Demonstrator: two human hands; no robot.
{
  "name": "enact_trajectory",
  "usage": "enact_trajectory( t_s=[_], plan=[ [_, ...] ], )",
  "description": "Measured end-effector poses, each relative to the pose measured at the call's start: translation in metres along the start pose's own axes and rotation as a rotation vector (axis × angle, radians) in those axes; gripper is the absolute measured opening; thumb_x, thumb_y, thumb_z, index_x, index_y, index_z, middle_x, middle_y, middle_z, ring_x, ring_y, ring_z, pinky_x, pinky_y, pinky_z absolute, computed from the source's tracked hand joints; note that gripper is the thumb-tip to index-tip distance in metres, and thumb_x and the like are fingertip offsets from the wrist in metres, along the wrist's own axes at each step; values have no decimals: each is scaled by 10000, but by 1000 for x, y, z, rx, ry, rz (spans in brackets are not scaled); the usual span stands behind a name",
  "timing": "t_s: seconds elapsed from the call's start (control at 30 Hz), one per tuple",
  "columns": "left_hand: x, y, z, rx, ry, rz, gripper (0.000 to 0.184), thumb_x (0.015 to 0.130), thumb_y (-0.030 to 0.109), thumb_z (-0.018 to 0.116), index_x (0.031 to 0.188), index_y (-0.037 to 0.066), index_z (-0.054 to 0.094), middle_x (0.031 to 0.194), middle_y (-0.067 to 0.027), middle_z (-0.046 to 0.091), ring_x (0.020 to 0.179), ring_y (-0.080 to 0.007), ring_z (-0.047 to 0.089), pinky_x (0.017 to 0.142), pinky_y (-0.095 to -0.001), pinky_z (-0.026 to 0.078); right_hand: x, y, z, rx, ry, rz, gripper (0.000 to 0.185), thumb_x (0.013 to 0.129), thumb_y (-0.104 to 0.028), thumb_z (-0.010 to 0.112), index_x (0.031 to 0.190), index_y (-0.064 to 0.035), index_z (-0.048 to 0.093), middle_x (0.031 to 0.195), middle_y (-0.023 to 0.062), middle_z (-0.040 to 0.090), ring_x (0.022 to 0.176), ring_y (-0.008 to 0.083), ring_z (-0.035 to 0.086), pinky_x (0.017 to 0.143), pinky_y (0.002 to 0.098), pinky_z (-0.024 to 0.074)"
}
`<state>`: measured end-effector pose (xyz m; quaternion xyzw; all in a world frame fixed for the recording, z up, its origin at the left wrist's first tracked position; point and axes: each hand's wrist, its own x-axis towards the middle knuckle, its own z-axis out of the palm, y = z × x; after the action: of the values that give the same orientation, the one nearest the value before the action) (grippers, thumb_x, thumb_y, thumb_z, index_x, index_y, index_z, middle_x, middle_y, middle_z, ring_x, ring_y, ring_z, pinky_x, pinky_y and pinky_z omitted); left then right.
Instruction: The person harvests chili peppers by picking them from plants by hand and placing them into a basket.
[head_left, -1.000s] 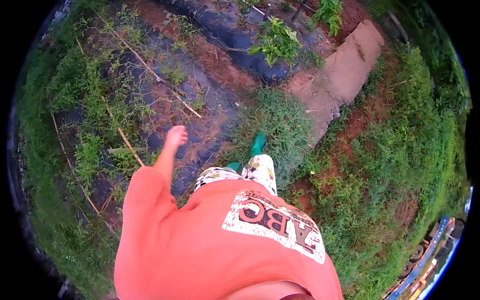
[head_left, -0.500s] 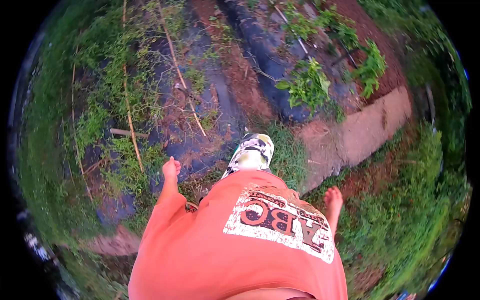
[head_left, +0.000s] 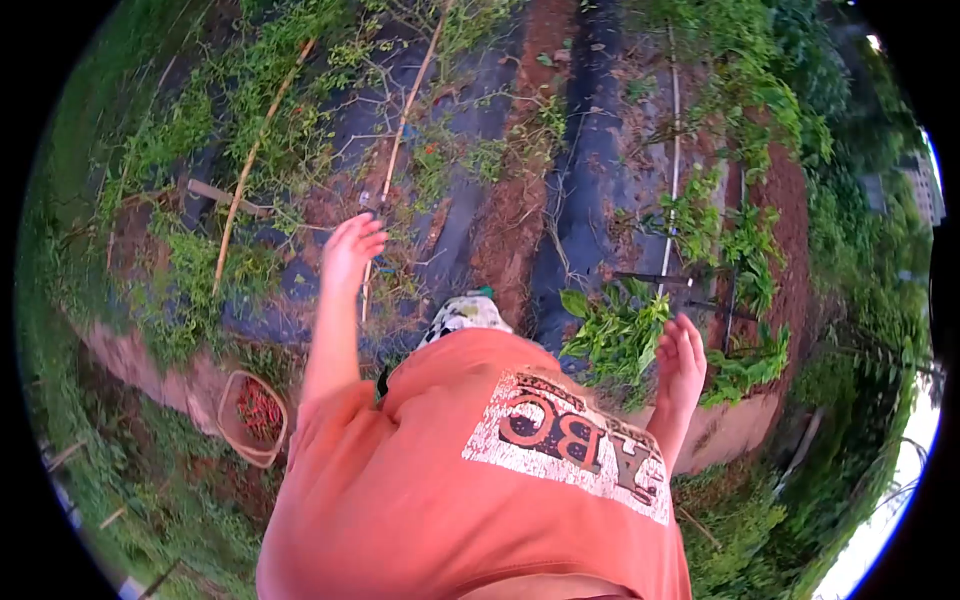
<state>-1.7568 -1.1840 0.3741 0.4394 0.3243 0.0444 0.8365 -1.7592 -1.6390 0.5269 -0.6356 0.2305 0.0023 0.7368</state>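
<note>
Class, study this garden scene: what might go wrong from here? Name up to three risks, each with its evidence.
1. The boot might slip or catch, as the black sheet and loose twigs lie just ahead.
2. The left hand, empty, appears close to a thin pole; a swing might knock it.
3. The basket of red peppers sits off to the left, so a careless step back that way might tip it.

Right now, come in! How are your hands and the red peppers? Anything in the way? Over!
Left hand empty, near thin pole. Right hand empty, near leafy plant. Red peppers in basket, leftward. Pole, plant might block the way.
</note>
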Motion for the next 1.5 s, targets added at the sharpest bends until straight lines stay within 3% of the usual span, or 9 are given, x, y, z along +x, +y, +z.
enact_trajectory(
  t_s=[0.33, 0.53, 0.63, 0.8, 0.93, 1.13, 1.3, 1.4, 1.5],
  plan=[
    [42, -24, 64, -162, 131, 17, 325, 894, 226, 471, 1101, -22, 511, 1000, -151, 596, 877, -243, 601, 751, -349, 488, 181, -39, 158, -497, -898, -11, 202, 894, -130, 449, 968, -3, 588, 913, 54, 615, 788, 96, 558, 717, 226, 436],
    [-11, -58, 35, -261, 778, 183, 274, 887, 202, 467, 1058, 0, 536, 914, -124, 618, 744, -202, 616, 654, -294, 497, 289, 68, 339, -648, -1382, -39, 240, 853, -169, 539, 988, 20, 601, 901, 51, 613, 849, 128, 550, 771, 253, 422],
    [-58, -85, 48, -419, 995, 183, 258, 887, 203, 467, 1035, 6, 542, 879, -108, 616, 712, -190, 607, 626, -297, 497, 306, 143, 392, -890, -1609, 72, 351, 831, -198, 573, 1129, -16, 542, 1065, 77, 587, 955, 161, 543, 804, 268, 418],
    [-108, -108, 92, -533, 1183, 252, 253, 892, 209, 460, 1025, 10, 542, 846, -97, 614, 684, -181, 603, 604, -286, 496, 300, 222, 426, -985, -1551, 258, 617, 806, -243, 598, 1336, -103, 315, 1335, 88, 377, 1138, 168, 438, 851, 283, 390],
    [-141, -137, 114, -614, 1283, 227, 242, 893, 213, 458, 1014, 26, 551, 843, -84, 612, 692, -171, 598, 608, -289, 494, 304, 247, 434, -916, -1626, 269, 314, 823, -219, 594, 1109, -92, 568, 1016, 24, 602, 929, 121, 537, 785, 263, 410],
    [-178, -170, 120, -739, 1404, 183, 251, 896, 222, 449, 1011, 23, 550, 857, -89, 612, 697, -171, 599, 621, -289, 495, 286, 239, 434, -751, -1572, 246, 161, 895, -189, 481, 958, -72, 570, 855, 28, 621, 724, 66, 554, 604, 205, 433],
    [-160, -222, 71, -513, 942, -235, 315, 877, 279, 468, 1062, 35, 540, 900, -87, 610, 697, -146, 581, 621, -265, 475, 278, 219, 439, -848, -1466, 225, 189, 873, -169, 450, 972, -45, 552, 702, -19, 524, 500, 25, 395, 416, 172, 301],
    [-107, -306, 23, -117, 659, -465, 320, 863, 281, 495, 1089, 58, 537, 863, -47, 597, 629, -101, 524, 576, -240, 437, 263, 196, 435, -1095, -1360, 21, 231, 884, -231, 453, 860, -44, 586, 694, -31, 534, 535, 20, 427, 453, 155, 310],
    [-34, -374, -6, -335, 717, -201, 399, 849, 289, 530, 1184, 81, 464, 886, 3, 572, 676, -78, 491, 586, -242, 408, 248, 177, 426, -1250, -1442, -252, 212, 889, -218, 491, 806, -48, 587, 676, -44, 526, 599, 19, 434, 529, 158, 340]
  ],
)
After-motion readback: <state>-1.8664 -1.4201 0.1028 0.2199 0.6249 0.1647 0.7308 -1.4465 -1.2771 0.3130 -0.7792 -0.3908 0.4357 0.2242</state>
